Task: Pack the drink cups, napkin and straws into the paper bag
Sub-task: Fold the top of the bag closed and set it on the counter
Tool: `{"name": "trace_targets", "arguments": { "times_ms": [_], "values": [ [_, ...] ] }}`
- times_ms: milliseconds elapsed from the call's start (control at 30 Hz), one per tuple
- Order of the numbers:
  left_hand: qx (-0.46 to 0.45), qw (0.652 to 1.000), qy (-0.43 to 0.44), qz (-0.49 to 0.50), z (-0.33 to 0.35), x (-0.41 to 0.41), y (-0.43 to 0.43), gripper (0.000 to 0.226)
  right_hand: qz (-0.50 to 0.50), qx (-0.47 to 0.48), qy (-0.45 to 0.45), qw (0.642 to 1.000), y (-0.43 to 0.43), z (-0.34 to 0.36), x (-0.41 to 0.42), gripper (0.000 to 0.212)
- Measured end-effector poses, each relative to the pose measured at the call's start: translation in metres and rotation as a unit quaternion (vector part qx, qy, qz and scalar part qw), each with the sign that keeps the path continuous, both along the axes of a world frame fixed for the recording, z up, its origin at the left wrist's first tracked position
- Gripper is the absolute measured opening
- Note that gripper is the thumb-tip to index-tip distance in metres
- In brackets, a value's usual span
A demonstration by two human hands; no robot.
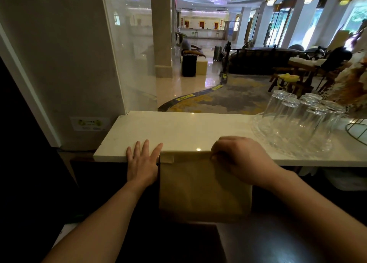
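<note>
A brown paper bag (202, 189) stands upright on a dark lower surface, its folded top edge level with the front edge of the white marble counter (178, 131). My left hand (143, 163) lies flat with fingers spread, touching the bag's left side and the counter edge. My right hand (238, 157) is closed on the bag's folded top at its right end. No drink cups, napkin or straws are visible; the inside of the bag is hidden.
Several upturned clear glasses (301, 115) stand on a glass tray (264, 137) at the counter's right. A wire stand (357, 131) sits at the far right. A glass panel (131, 54) rises at the counter's left end. A lobby lies beyond.
</note>
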State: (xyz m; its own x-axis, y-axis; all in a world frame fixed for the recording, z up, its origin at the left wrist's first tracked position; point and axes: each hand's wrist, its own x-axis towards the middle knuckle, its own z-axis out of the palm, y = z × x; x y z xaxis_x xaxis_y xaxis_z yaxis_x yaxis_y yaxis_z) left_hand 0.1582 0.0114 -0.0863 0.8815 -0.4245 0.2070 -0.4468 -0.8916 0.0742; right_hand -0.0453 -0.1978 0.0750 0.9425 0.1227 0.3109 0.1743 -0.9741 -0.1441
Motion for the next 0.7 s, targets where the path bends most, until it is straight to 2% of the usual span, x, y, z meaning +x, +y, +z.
{"name": "trace_targets", "arguments": {
  "times_ms": [67, 233, 467, 700],
  "values": [
    [-0.01, 1.0, 0.005, 0.003, 0.003, -0.002, 0.0, 0.074, -0.013, -0.004, -0.013, 1.0, -0.003, 0.022, 0.005, 0.011],
    [0.047, 0.999, -0.008, 0.011, 0.006, -0.005, -0.001, 0.065, -0.048, -0.004, -0.047, 0.998, -0.016, 0.066, 0.021, 0.012],
    [0.023, 1.0, -0.009, 0.005, 0.002, 0.0, 0.001, 0.06, -0.062, -0.021, -0.051, 0.997, -0.033, 0.088, 0.06, 0.015],
    [0.009, 0.999, 0.033, 0.022, 0.0, 0.008, -0.002, 0.087, -0.073, -0.018, -0.077, 0.994, -0.053, 0.098, 0.096, 0.017]
  ]
}}
